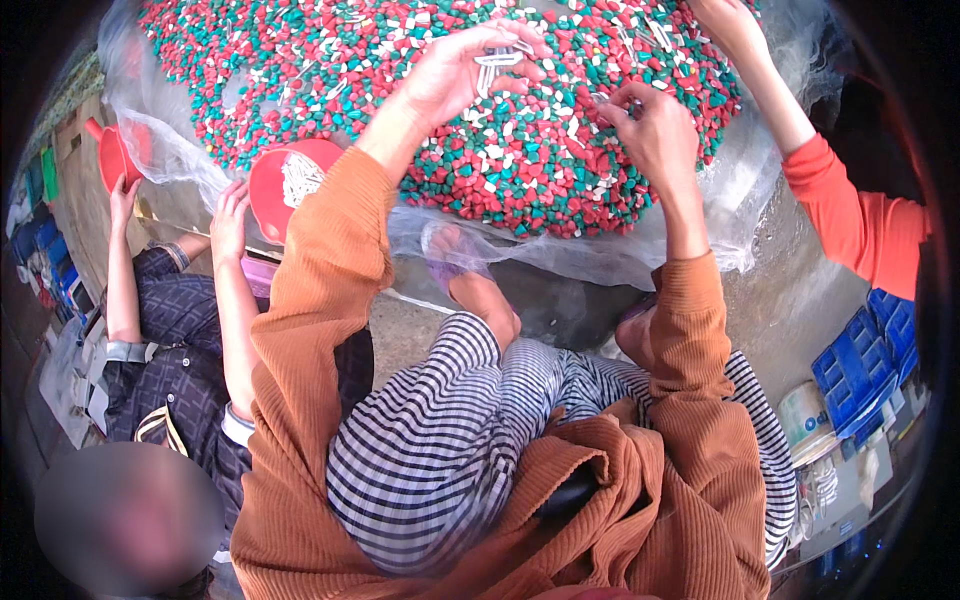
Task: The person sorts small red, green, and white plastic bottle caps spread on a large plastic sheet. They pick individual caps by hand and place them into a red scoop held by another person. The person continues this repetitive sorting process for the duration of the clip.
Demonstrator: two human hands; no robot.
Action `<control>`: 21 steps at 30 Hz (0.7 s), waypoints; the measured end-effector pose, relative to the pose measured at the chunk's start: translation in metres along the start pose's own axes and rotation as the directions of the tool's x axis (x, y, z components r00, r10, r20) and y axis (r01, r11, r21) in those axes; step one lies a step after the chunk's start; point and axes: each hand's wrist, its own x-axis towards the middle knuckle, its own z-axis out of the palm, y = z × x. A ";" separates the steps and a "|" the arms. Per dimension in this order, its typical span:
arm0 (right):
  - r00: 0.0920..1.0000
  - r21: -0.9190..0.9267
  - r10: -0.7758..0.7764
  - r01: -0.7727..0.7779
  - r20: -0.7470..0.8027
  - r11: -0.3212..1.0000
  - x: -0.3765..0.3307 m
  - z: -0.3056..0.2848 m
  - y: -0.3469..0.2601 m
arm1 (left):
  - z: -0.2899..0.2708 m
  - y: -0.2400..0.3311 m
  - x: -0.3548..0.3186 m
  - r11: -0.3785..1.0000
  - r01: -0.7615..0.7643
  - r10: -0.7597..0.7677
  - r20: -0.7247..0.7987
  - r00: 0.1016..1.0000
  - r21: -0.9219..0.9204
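A broad heap of small red, green and white pieces (545, 165) lies in front of me on a clear plastic sheet (740, 240). Over its middle, my left hand (465, 70) is raised with a few slim white strips (497, 60) between its curled fingers. Farther right, my right hand (655, 125) is low over the heap, thumb and fingers pinched together; what is at the fingertips is too small to make out. More white strips (655, 35) are scattered among the coloured pieces.
A red bowl (265, 190) holding white strips stands left of my left forearm. Beside it, a co-worker's hand (229, 225) touches the bowl, and the other grips a red scoop (115, 160). Another person's orange sleeve (860, 220) reaches in from the right, above blue crates (860, 365).
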 end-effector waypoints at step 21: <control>0.885 0.261 -0.428 0.464 -0.184 0.847 0.009 -0.049 -0.042 | 0.034 -0.007 -0.135 0.849 -0.381 0.034 -0.682 0.731 -0.366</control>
